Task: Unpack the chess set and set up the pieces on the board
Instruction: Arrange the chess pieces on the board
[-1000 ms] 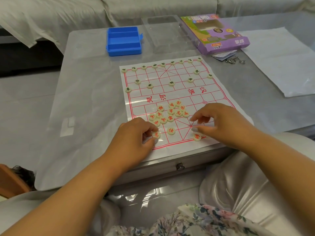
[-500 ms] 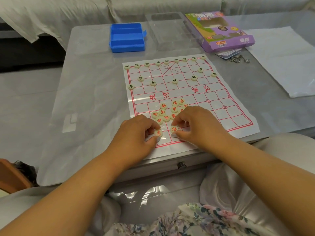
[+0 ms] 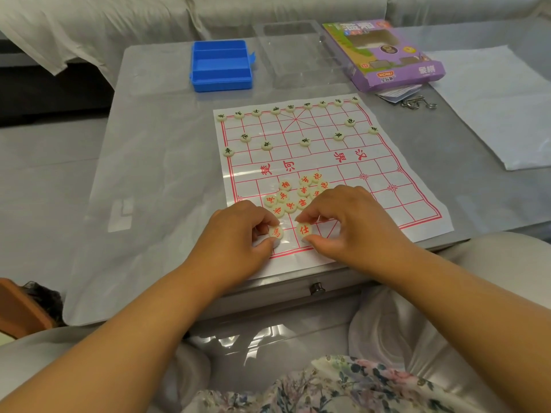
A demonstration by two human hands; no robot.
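The right hand (image 3: 351, 222) has come in from the board's right side — it now pinches a red piece (image 3: 304, 229) beside the left hand (image 3: 238, 234).

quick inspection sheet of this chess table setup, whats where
surface: grey table, paper board near the front edge
job's things: black pieces set out on far side; red pieces heaped on near half
clutter: blue box, clear tray, purple box, metal puzzle, white sheet
hands: left hand pinches one red piece; right hand pinches another
cables: nothing seen
surroundings: covered sofa behind
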